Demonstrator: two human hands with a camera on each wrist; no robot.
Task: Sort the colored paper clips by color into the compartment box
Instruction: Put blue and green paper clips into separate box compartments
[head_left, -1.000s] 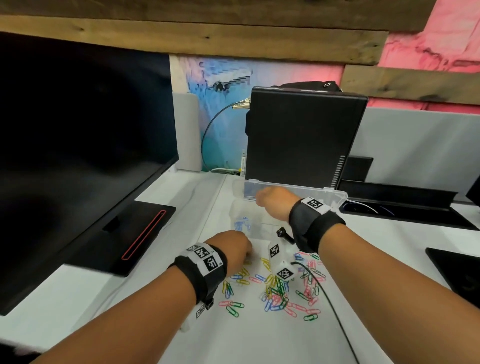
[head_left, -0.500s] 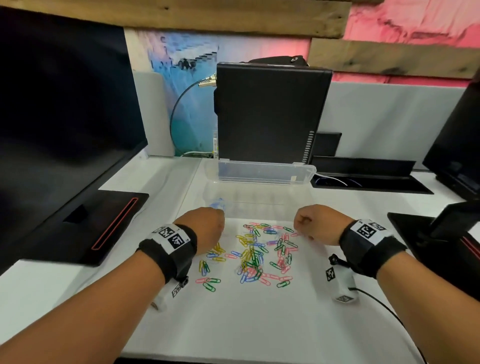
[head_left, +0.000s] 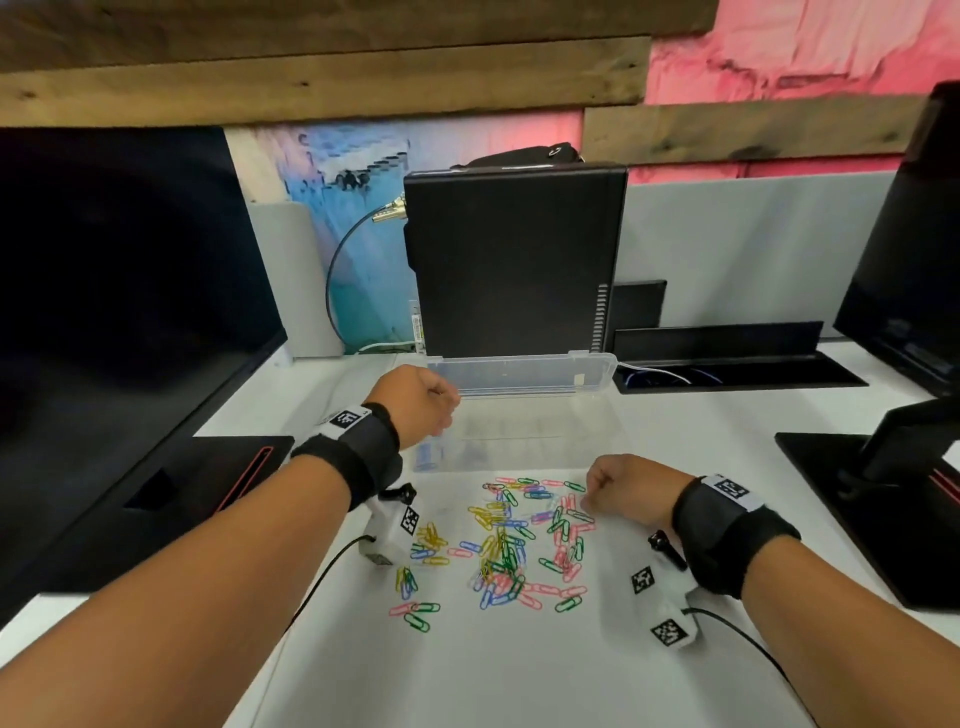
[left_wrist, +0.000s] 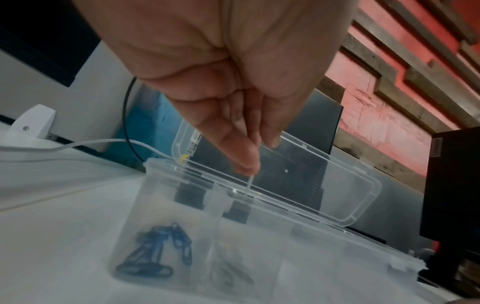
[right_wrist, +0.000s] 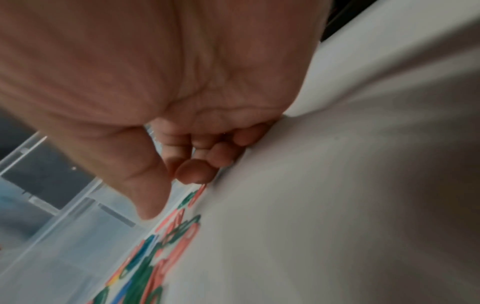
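1. Left hand (head_left: 410, 402) hovers above the compartment box (head_left: 524, 431), fingers (left_wrist: 233, 131) bunched downward, pinching a thin pale clip (left_wrist: 249, 183).
2. Blue clips (left_wrist: 158, 253) lie in the box's left end compartment.
3. Right hand (head_left: 626, 488) sits at the right edge of the loose paper clips (head_left: 509, 545) in front of the box, fingertips (right_wrist: 194, 170) curled tight; whether they grip anything, cannot tell.

The right wrist view is motion-blurred: the paper clips (right_wrist: 166, 242) at seven o'clock smear together. What the left hand's (left_wrist: 233, 82) fingertips pinch is too faint to identify.
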